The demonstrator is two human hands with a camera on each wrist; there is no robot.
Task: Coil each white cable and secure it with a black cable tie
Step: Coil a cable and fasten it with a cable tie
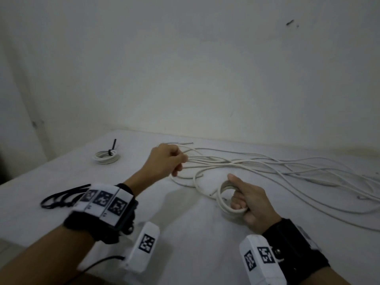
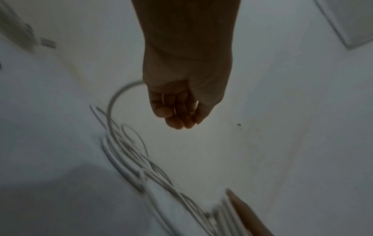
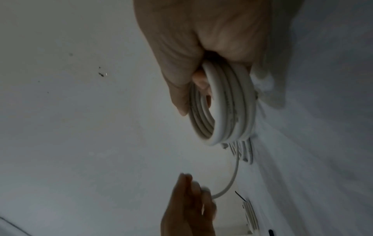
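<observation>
My right hand (image 1: 239,199) grips a small coil of white cable (image 1: 225,202), fingers through the loops and thumb pointing up. The right wrist view shows the coil (image 3: 224,108) of several turns wrapped in that fist. From it a free strand (image 3: 229,182) runs to my left hand (image 3: 193,191), which pinches it with curled fingers. In the head view my left hand (image 1: 181,163) is raised to the left of the coil, above the loose white cables (image 1: 287,167). A finished coil bound with a black tie (image 1: 106,157) lies at the far left.
Several spare black cable ties (image 1: 61,197) lie near my left wrist. Loose cable spreads over the right half of the white table (image 1: 185,233) towards its right edge. A white wall (image 1: 185,68) stands right behind the table.
</observation>
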